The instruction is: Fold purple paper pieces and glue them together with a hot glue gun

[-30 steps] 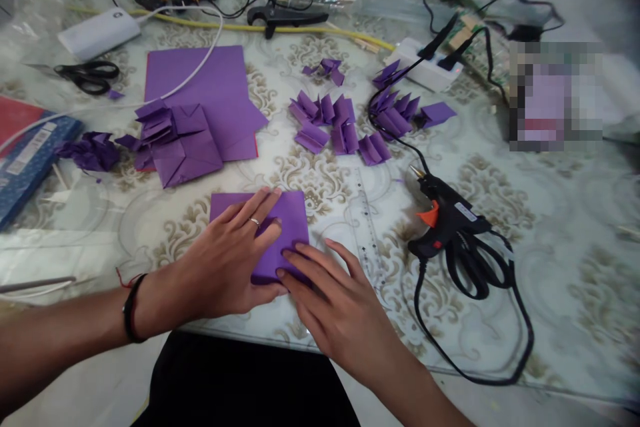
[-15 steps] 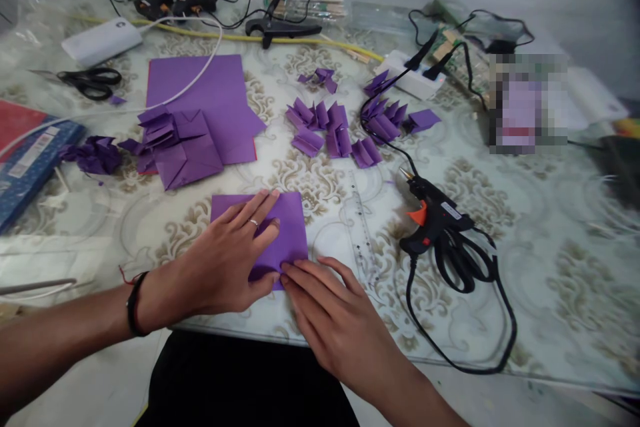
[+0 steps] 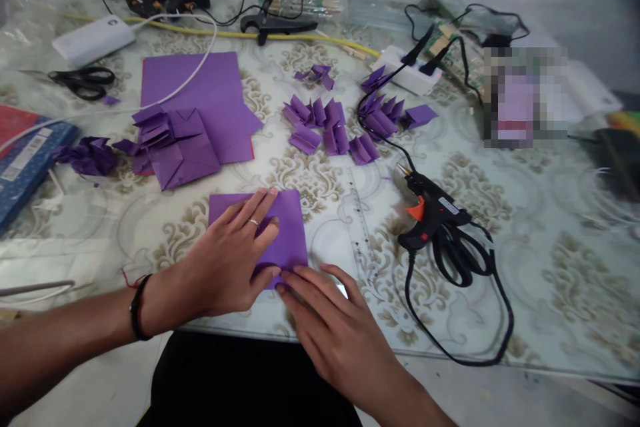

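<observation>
A purple paper square lies flat near the table's front edge. My left hand rests palm down on it, fingers spread, a ring on one finger. My right hand lies just to the right, its fingertips pressing the sheet's near right corner. Neither hand lifts the paper. A clear plastic ruler lies right beside the sheet.
A black glue gun with black scissors and a looping cord sits to the right. Several folded purple pieces lie behind, with larger purple sheets and folded shapes at left. Further scissors, a white power bank and cables line the back.
My right hand has slid from the sheet's lower middle toward its near right corner. The left hand stays pressed on the paper. The view has shifted slightly.
</observation>
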Action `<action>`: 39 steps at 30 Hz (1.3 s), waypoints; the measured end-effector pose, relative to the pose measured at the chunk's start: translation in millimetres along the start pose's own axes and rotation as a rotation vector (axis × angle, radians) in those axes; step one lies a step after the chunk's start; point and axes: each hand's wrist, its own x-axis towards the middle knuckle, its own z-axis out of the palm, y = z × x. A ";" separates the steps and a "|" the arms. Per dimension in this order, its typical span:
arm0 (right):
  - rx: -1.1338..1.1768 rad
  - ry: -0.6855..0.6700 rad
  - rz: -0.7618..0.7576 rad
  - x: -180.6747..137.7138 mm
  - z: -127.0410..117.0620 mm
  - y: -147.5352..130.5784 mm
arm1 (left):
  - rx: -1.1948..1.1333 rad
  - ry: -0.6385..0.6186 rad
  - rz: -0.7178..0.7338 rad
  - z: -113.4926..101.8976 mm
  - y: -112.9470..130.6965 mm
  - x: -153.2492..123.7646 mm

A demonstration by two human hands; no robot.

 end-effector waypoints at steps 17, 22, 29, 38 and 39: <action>0.002 0.028 0.082 -0.5 -6.5 -4.8 | 0.002 -0.002 0.001 -0.3 1.1 0.8; -0.036 0.025 0.106 8.2 -4.6 -7.2 | 0.013 0.004 0.013 -0.5 1.3 0.2; -0.166 0.033 0.174 15.8 -8.3 -4.4 | 0.020 0.002 0.024 -3.4 3.1 1.7; -0.245 0.001 0.249 19.9 -6.7 -1.6 | 0.020 -0.019 0.031 -2.7 3.0 4.1; -0.252 -0.007 0.257 20.5 -6.8 -1.1 | 0.020 -0.022 0.031 -2.3 2.7 4.3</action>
